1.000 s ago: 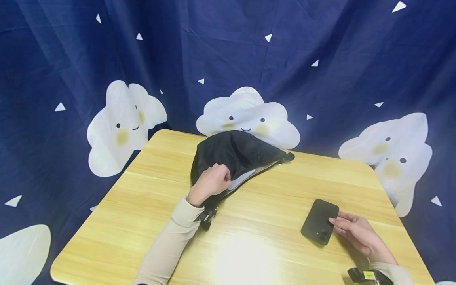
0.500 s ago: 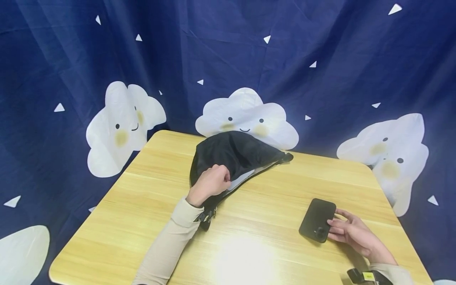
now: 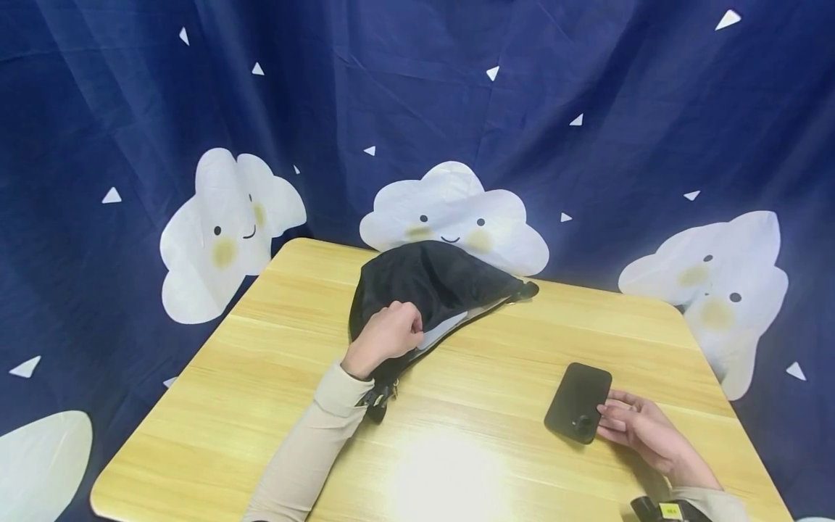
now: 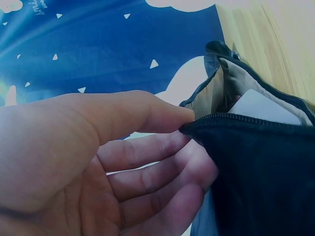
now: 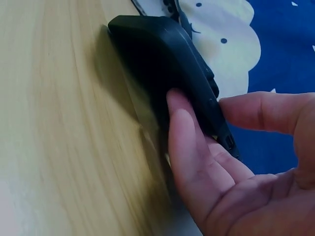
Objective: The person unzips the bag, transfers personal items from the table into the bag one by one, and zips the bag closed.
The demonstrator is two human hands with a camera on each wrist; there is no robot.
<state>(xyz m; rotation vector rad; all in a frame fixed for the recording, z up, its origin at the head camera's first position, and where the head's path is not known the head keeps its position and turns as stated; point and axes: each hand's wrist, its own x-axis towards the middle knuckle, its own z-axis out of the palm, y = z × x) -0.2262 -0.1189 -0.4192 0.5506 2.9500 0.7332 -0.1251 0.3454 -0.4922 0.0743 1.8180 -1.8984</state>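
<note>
A black zippered bag (image 3: 424,279) lies at the back middle of the table, its mouth parted. My left hand (image 3: 388,333) pinches the zipper edge between thumb and fingers, as the left wrist view shows. Inside the opening, beside a pale lining, a flat white thing (image 4: 268,108) shows; its kind cannot be told. On the right, my right hand (image 3: 642,431) holds a black smartphone (image 3: 574,395) by its near right edge, camera side up. In the right wrist view the phone (image 5: 162,54) is tilted above the wood, thumb on one side and fingers beneath.
The light wooden table (image 3: 261,406) has rounded corners and a bright glare spot near its front. Behind it hangs a dark blue curtain (image 3: 417,87) with white clouds and small triangles. A dark clip end (image 3: 527,290) of the bag reaches toward the table's back edge.
My right hand has moved the phone slightly to the left. The left hand and the bag have stayed in place.
</note>
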